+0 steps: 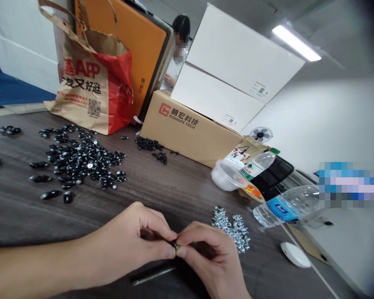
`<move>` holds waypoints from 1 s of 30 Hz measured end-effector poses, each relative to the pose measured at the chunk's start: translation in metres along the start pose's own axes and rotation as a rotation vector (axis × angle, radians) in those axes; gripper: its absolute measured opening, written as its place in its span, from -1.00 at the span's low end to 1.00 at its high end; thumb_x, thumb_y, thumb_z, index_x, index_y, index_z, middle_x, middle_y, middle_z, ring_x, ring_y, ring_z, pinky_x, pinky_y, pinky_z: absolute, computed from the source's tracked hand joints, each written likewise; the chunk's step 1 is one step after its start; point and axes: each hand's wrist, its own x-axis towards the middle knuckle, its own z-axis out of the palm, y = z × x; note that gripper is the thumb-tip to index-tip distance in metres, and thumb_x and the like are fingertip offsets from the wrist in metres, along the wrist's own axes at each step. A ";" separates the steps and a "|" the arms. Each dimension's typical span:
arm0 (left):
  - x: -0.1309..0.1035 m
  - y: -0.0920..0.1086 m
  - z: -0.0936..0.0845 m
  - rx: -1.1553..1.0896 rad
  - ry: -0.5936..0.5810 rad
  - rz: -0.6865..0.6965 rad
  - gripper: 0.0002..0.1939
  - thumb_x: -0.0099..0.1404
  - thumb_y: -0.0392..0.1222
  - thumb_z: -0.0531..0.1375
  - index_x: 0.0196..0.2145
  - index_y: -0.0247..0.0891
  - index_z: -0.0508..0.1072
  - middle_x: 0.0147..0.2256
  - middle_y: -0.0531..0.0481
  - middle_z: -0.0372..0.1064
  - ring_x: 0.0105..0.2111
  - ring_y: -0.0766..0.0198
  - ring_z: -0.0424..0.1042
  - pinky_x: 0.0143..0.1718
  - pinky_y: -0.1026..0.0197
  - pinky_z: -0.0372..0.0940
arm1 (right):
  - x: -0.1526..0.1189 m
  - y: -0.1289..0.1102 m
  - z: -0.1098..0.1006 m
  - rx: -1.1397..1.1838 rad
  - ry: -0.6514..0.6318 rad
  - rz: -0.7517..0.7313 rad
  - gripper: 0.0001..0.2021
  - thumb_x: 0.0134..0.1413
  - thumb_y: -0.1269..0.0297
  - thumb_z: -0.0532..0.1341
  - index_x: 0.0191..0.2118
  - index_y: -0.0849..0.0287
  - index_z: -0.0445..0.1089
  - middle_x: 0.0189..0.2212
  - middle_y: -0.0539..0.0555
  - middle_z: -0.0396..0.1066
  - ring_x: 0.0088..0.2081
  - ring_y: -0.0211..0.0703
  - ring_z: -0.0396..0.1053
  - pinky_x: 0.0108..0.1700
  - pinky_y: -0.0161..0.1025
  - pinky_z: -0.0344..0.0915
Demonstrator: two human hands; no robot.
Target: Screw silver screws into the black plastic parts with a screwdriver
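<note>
Above the front of the dark table, my left hand and my right hand meet, each pinching between thumb and forefinger. A small black part with a bit of bright metal shows between the fingertips, mostly covered. Under the hands lies a thin metal rod. Just beyond my right hand is a heap of small silver metal pieces, perhaps screws. Farther off to the left spreads a large pile of small black parts, some with silver round ends.
A paper bag, an orange box and a cardboard box line the back. To the right stand a plastic tub, a water bottle and a white mouse. A person sits behind the boxes.
</note>
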 end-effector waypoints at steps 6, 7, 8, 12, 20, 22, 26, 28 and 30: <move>0.000 -0.002 -0.002 -0.123 0.023 -0.093 -0.83 0.14 -0.20 0.35 -0.31 -0.28 0.69 -0.39 -0.02 0.56 -0.38 0.23 0.41 -0.32 0.24 0.26 | 0.001 -0.004 -0.002 -0.051 0.054 -0.016 -0.87 -0.03 0.41 0.42 -0.38 -0.02 0.59 -0.51 -0.06 0.60 -0.50 -0.19 0.50 -0.43 -0.34 0.38; 0.000 -0.003 -0.003 -0.137 0.014 -0.095 -0.84 0.14 -0.20 0.35 -0.31 -0.28 0.69 -0.41 0.00 0.56 -0.40 0.25 0.40 -0.34 0.24 0.25 | 0.002 -0.004 -0.003 -0.062 0.059 -0.019 -0.88 -0.03 0.41 0.42 -0.38 -0.01 0.59 -0.51 -0.06 0.60 -0.50 -0.19 0.50 -0.44 -0.35 0.38; 0.001 -0.003 -0.003 -0.149 0.006 -0.091 -0.85 0.14 -0.21 0.35 -0.32 -0.27 0.69 -0.43 0.02 0.56 -0.42 0.27 0.38 -0.35 0.25 0.24 | 0.002 -0.004 -0.003 -0.071 0.063 -0.019 -0.88 -0.02 0.40 0.42 -0.39 -0.01 0.59 -0.51 -0.05 0.60 -0.50 -0.19 0.50 -0.45 -0.35 0.37; 0.001 -0.002 -0.003 -0.183 0.011 -0.100 -0.87 0.15 -0.25 0.34 -0.33 -0.24 0.69 -0.47 0.08 0.55 -0.46 0.32 0.35 -0.39 0.29 0.21 | 0.002 -0.004 -0.003 -0.080 0.061 -0.032 -0.90 0.00 0.38 0.42 -0.36 0.00 0.59 -0.51 -0.04 0.60 -0.51 -0.18 0.50 -0.48 -0.35 0.36; 0.001 -0.001 -0.005 -0.219 0.030 -0.157 -0.81 0.09 -0.24 0.36 -0.30 -0.31 0.68 -0.45 -0.01 0.57 -0.44 0.28 0.39 -0.37 0.25 0.22 | 0.003 -0.013 -0.017 -0.155 -0.095 -0.045 -0.89 0.14 0.30 0.31 -0.19 0.01 0.50 -0.36 0.00 0.52 -0.33 -0.13 0.48 -0.28 -0.25 0.40; 0.004 -0.003 -0.009 -0.231 0.073 -0.155 -0.79 0.07 -0.23 0.39 -0.29 -0.32 0.67 -0.47 0.00 0.57 -0.44 0.27 0.41 -0.35 0.24 0.25 | 0.004 -0.018 -0.030 -0.310 -0.238 -0.040 -0.73 0.06 0.28 0.38 -0.08 0.03 0.48 -0.22 0.07 0.50 -0.20 -0.04 0.47 -0.17 -0.18 0.42; 0.011 -0.007 -0.018 -0.222 0.172 -0.121 -0.80 0.07 -0.20 0.42 -0.31 -0.31 0.63 -0.56 0.08 0.51 -0.48 0.29 0.42 -0.32 0.23 0.28 | 0.009 -0.024 -0.048 -0.619 -0.440 -0.035 -0.69 -0.05 0.31 0.47 -0.13 0.01 0.52 -0.13 0.11 0.51 -0.10 0.04 0.47 -0.05 -0.11 0.44; 0.013 -0.008 -0.022 -0.207 0.216 -0.118 -0.79 0.07 -0.18 0.42 -0.32 -0.32 0.62 -0.57 0.08 0.51 -0.49 0.29 0.43 -0.33 0.23 0.28 | 0.010 -0.023 -0.049 -0.674 -0.486 -0.073 -0.84 0.07 0.29 0.40 -0.19 0.01 0.53 -0.16 0.09 0.53 -0.13 0.01 0.49 -0.02 -0.11 0.44; 0.015 -0.008 -0.026 -0.191 0.247 -0.118 -0.78 0.08 -0.16 0.42 -0.32 -0.32 0.62 -0.57 0.07 0.51 -0.49 0.27 0.44 -0.33 0.21 0.29 | 0.010 -0.021 -0.048 -0.684 -0.504 -0.099 -0.91 0.15 0.28 0.35 -0.20 0.00 0.51 -0.17 0.07 0.55 -0.14 -0.03 0.51 -0.01 -0.15 0.45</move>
